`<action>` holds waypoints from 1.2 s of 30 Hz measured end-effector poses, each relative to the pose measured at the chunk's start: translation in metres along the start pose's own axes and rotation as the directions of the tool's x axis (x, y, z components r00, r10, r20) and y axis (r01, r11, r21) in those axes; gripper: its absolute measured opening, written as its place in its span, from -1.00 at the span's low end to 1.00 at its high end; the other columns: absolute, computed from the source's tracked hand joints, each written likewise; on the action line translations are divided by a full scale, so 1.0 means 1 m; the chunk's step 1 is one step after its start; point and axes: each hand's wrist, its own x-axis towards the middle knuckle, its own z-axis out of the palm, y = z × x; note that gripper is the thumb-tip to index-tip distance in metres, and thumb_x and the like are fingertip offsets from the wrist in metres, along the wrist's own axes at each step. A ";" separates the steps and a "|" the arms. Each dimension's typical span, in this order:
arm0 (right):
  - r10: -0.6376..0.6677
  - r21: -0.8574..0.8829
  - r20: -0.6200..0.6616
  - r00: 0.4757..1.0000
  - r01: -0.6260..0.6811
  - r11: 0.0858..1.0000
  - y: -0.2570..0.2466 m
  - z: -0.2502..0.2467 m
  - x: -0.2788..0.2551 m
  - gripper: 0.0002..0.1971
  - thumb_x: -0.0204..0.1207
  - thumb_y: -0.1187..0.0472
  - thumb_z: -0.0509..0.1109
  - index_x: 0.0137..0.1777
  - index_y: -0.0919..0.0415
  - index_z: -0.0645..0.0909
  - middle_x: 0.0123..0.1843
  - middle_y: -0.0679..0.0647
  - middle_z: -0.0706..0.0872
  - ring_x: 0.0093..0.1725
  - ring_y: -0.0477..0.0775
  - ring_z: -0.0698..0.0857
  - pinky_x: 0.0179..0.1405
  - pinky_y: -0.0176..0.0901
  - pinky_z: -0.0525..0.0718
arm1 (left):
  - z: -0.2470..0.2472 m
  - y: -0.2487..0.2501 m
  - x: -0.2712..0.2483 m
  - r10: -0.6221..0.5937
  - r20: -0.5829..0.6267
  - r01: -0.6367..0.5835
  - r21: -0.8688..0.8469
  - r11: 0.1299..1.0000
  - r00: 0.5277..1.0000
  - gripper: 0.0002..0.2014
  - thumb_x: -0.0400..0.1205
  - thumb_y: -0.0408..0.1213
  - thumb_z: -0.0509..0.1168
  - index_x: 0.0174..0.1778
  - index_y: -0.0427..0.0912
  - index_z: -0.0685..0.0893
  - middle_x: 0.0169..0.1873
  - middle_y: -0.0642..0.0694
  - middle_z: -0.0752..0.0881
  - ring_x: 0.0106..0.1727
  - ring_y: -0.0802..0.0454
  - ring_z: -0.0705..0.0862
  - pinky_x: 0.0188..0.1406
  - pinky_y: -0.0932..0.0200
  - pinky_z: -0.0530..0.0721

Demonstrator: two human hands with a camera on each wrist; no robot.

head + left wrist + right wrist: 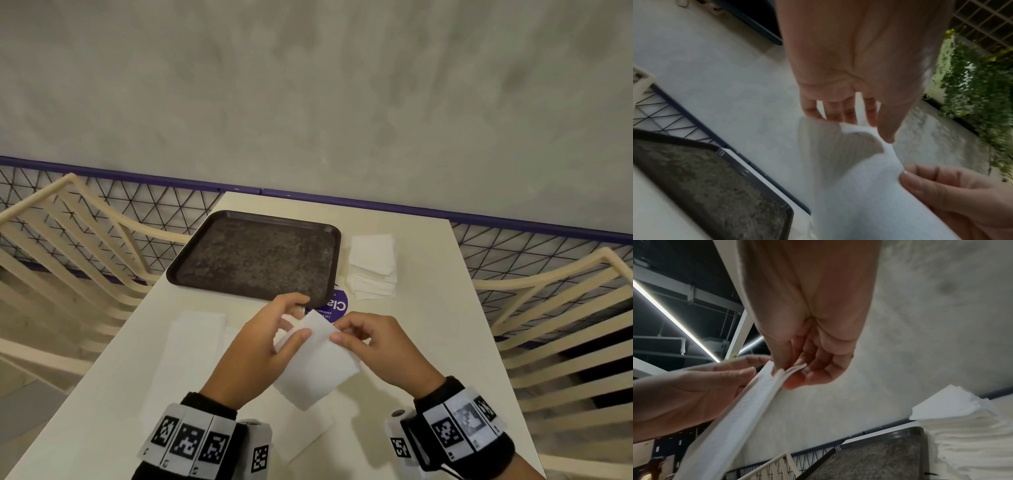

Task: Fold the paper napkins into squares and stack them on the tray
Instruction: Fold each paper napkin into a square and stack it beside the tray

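The napkin point(317, 359) is white, folded, with several layers visible at its edge, and is held above the table point(411, 342) at 6 o'clock from the dark tray point(255, 255). The left hand point(260, 346) pinches its left edge; the right hand point(373, 346) has its fingers point(797, 379) closed on the right corner. A stack of napkins point(373, 267) lies at 3 o'clock from the tray.

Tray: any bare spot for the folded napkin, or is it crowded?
The tray holds nothing, so its whole floor is free. It gets crowded right of it, at the napkin stack, and near it, where both hands hold the napkin.
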 end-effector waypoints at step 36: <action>-0.014 -0.009 0.208 0.978 0.016 1.000 -0.008 -0.009 -0.014 -0.83 0.37 0.15 0.58 -0.25 -0.07 0.63 -0.38 -0.12 0.60 -0.38 -0.17 0.56 -0.27 -0.36 0.53 | -0.020 -0.012 -0.005 -0.026 0.144 0.033 -0.042 0.999 0.989 -0.86 0.65 -0.34 0.23 -0.18 -0.01 0.52 -0.24 0.19 0.63 -0.30 0.14 0.56 -0.31 0.42 0.44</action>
